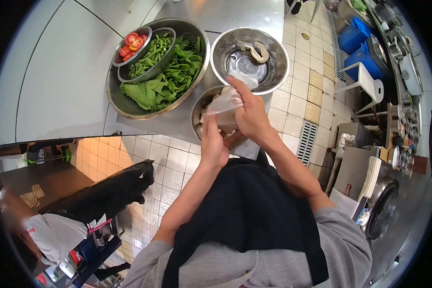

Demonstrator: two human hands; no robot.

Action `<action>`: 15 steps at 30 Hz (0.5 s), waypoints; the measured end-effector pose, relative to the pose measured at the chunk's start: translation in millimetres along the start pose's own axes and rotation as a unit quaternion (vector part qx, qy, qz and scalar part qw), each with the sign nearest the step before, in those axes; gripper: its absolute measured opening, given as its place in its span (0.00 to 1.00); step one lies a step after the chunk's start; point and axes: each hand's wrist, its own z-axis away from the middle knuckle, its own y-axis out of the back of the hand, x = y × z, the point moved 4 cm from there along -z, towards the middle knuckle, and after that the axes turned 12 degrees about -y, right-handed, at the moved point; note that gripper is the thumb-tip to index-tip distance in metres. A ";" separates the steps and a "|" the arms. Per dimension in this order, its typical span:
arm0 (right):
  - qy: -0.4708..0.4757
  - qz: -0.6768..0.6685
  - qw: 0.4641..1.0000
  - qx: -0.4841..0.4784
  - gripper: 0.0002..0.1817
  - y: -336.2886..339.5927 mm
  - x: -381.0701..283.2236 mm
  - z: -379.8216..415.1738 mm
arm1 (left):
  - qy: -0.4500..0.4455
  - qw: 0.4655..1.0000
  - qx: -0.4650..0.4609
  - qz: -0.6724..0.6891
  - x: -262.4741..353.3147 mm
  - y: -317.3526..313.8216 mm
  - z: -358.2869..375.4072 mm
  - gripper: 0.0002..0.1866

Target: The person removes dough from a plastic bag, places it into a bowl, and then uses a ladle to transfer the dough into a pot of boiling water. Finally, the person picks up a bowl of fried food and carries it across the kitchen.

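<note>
Between my two hands is a clear plastic bag [224, 102], held above a smaller metal bowl [197, 115] whose contents are mostly hidden. My right hand [251, 113] grips the bag's right side, thumb and fingers closed on it. On the bag's left side, my left hand [213, 141] presses with its fingers together. Just behind, a perforated metal colander [221, 53] holds a pale, curled piece [260, 53] and some whitish plastic. A large colander [111, 91] at the left holds leafy greens [177, 77], a bowl of cut green stems [153, 57] and a bowl of sliced tomatoes [133, 44].
The bowls stand on a metal counter [245, 17]. Another person [57, 235] in a white top is at the lower left. To the right are a white stool [367, 84], blue bins [354, 36], a floor drain [307, 143] and a stove area with pans [384, 209].
</note>
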 end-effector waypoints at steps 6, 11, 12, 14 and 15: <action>0.117 0.093 0.988 0.046 0.22 10.0 -23.6 12.5 | -0.067 0.997 -0.013 0.047 -5.0 10.8 -32.4 0.21; 0.152 0.125 0.976 0.094 0.22 13.4 -23.8 18.5 | -0.099 0.993 -0.035 0.053 -3.7 6.2 -36.0 0.18; 0.132 0.104 0.982 0.090 0.20 14.1 -21.9 19.2 | -0.093 0.993 -0.039 0.056 -3.1 4.6 -35.4 0.18; 0.054 0.008 0.997 0.049 0.16 14.9 -16.0 17.9 | -0.080 0.994 -0.048 0.063 -2.1 0.1 -33.1 0.18; -0.003 -0.070 0.998 0.011 0.14 14.0 -12.5 16.4 | -0.086 0.993 -0.055 0.054 -4.8 2.5 -33.8 0.19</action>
